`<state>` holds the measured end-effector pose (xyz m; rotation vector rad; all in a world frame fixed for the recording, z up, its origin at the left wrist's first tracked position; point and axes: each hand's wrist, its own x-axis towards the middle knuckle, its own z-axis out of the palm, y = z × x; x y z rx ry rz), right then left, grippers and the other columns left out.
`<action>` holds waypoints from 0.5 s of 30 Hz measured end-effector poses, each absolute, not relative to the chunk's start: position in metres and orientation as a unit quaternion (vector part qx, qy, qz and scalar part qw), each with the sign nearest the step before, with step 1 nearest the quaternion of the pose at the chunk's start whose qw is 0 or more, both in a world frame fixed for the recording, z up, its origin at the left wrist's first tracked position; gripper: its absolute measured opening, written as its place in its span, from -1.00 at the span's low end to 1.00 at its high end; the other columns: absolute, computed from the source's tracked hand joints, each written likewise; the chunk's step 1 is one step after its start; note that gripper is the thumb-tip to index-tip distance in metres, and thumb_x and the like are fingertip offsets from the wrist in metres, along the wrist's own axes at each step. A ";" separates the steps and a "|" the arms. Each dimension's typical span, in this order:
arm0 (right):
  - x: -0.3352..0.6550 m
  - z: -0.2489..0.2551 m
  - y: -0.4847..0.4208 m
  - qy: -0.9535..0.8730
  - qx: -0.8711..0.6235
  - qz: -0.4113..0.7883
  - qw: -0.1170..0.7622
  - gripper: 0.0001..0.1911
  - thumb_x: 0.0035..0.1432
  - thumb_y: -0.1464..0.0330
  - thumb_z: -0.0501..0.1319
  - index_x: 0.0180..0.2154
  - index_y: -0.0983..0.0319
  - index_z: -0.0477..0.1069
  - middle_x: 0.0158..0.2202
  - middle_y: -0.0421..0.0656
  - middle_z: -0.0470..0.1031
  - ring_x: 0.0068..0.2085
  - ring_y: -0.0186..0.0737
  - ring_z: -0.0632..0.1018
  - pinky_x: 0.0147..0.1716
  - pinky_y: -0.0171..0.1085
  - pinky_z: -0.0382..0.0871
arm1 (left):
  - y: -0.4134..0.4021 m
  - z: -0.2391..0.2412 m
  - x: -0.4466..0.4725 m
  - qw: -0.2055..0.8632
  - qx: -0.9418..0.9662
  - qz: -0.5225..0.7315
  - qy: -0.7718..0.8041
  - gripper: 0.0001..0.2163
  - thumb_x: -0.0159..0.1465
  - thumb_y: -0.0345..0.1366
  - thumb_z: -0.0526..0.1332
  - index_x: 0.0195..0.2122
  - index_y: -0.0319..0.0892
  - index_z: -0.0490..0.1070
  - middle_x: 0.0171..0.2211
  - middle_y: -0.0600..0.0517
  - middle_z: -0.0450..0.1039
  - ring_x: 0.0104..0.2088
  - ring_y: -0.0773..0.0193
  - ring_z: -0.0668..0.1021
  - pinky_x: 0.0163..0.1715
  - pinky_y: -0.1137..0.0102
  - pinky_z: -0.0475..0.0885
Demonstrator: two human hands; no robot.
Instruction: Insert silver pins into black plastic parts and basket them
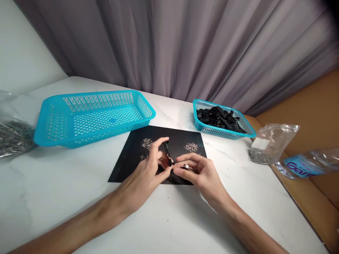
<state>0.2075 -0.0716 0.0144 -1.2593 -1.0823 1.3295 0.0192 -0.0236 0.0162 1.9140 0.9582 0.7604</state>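
A small black plastic piece [167,151] stands nearly upright over the middle of a black mat [127,165]. Your left hand [148,171] holds it, fingers curled tightly round its lower part, so only the top half shows. Whether its base touches the mat is hidden by your fingers.

Your right hand [197,173] sits just beside it, fingertips pinched narrow and touching the piece near its lower end. A small pale tip [186,165] shows between the right fingers; what it belongs to is too small to tell. Both forearms run out of the bottom edge of the view.

On the mat lie two loose heaps of tiny silvery metal bits, one [146,143] behind your left hand and one [191,146] behind your right. The single bits are too fine to make out. More of them near your left thumb are partly covered.

The mat rests on a white marble-look table [66,197]. To the far left stands a large blue basket [92,118]. To the far right stands a smaller blue basket [225,121] filled with black plastic pieces. Right of that lies a clear bag [272,143] with grey metal bits at its bottom. A second bag [307,164], with blue print, is cut off by the right edge. A third bag [13,135] of grey bits is cut off at the left edge.
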 end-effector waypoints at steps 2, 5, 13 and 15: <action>0.208 0.012 -0.070 -0.429 -0.527 0.539 0.498 -0.58 -0.03 0.20 0.55 -0.19 0.23 0.52 -0.28 -0.12 0.65 -0.27 -0.24 0.63 -0.29 -0.34 0.44 | -0.022 0.015 0.020 0.428 0.760 0.319 0.372 -0.39 0.39 -0.35 0.21 0.37 0.11 -0.05 -0.15 0.12 0.53 -0.20 0.31 0.63 -0.12 0.40 0.56; 0.210 0.010 -0.069 -0.416 -0.542 0.526 0.506 -0.62 -0.02 0.19 0.55 -0.26 0.25 0.53 -0.38 -0.18 0.62 -0.35 -0.32 0.59 -0.34 -0.37 0.39 | -0.020 0.012 0.017 0.422 0.765 0.344 0.345 -0.39 0.38 -0.37 0.24 0.36 0.09 -0.01 -0.14 0.12 0.56 -0.17 0.32 0.63 -0.09 0.42 0.56; 0.219 0.021 -0.070 -0.383 -0.511 0.603 0.478 -0.58 0.00 0.21 0.55 -0.19 0.25 0.48 -0.32 -0.13 0.68 -0.22 -0.24 0.68 -0.09 -0.30 0.47 | -0.013 0.008 0.007 0.362 0.820 0.380 0.228 -0.36 0.31 -0.49 0.29 0.34 0.01 0.08 -0.06 0.06 0.60 -0.08 0.32 0.64 0.08 0.40 0.53; 0.220 0.022 -0.070 -0.379 -0.504 0.617 0.469 -0.58 0.00 0.23 0.55 -0.18 0.25 0.48 -0.32 -0.14 0.68 -0.24 -0.26 0.68 -0.09 -0.30 0.49 | -0.012 0.007 0.006 0.349 0.829 0.382 0.211 -0.35 0.31 -0.51 0.29 0.35 0.00 0.09 -0.05 0.04 0.59 -0.06 0.31 0.64 0.07 0.41 0.55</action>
